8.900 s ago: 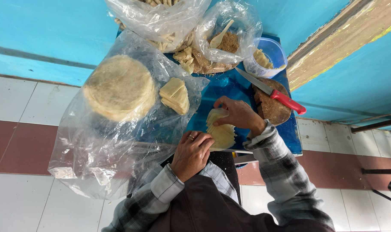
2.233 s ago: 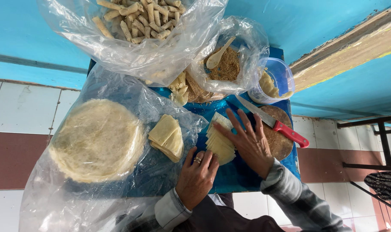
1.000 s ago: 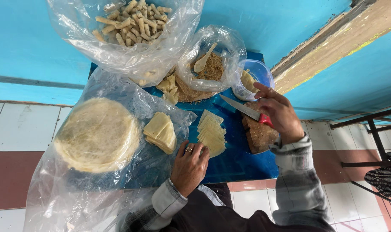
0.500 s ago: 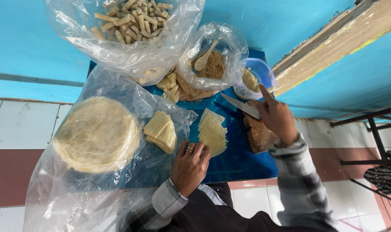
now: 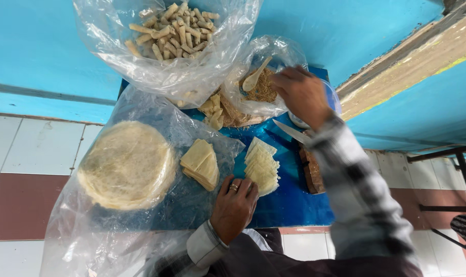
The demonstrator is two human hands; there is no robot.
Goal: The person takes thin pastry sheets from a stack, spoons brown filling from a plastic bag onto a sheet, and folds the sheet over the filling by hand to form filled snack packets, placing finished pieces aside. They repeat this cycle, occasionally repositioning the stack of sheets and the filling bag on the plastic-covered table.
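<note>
On the blue bench [image 5: 294, 205] the left hand [image 5: 235, 206] lies flat, palm down and fingers loosely spread, its fingertips touching the near edge of a fanned stack of pale cut wrapper pieces [image 5: 262, 165]; it grips nothing. A ring shows on one finger. Up beyond it the right hand [image 5: 300, 93] reaches over the small clear bag of brown crumbly filling [image 5: 264, 88], where a pale spoon [image 5: 254, 77] rests. That hand is blurred, fingers curled downward, and I cannot tell whether it holds anything. Its checked sleeve covers most of a blue-rimmed bowl [image 5: 335, 100] and part of a brown board [image 5: 312, 172]. A knife blade [image 5: 290, 131] pokes out from under the wrist, its handle hidden. Left of the stack, a folded pile of wrappers [image 5: 201, 164] and a round stack of flat wrappers [image 5: 128, 165] sit on clear plastic. A big bag of rolled sticks [image 5: 171, 31] stands at the far edge.
</note>
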